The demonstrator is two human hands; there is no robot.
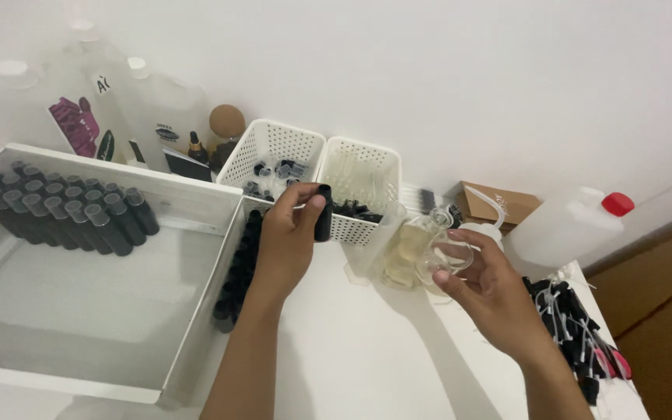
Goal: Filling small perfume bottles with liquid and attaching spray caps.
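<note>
A small black cylindrical bottle [323, 211] is held upright in the left hand [289, 237], pinched between thumb and curled fingers, just in front of the two white perforated baskets [274, 148] at the far side of the white table [351, 350]. The right hand [484, 292] is closed around the base of a small clear glass beaker [446, 257], which is tipped toward the left and appears nearly empty. Just beyond it stands a clear vessel of pale yellow liquid [407, 247]. To the left, a white tray [188, 204] carries rows of black bottles [64, 208], and more black bottles [239, 268] are lined along its right outer wall.

A spill could be caused if the tilted beaker were tipped further while not lined up with the narrow bottle mouth. The yellow-liquid vessel stands near the right hand and could be knocked by a careless sweep. The black bottle is gripped only at its side and could slip if wetted. Whether the bottle is capped cannot be told.
</note>
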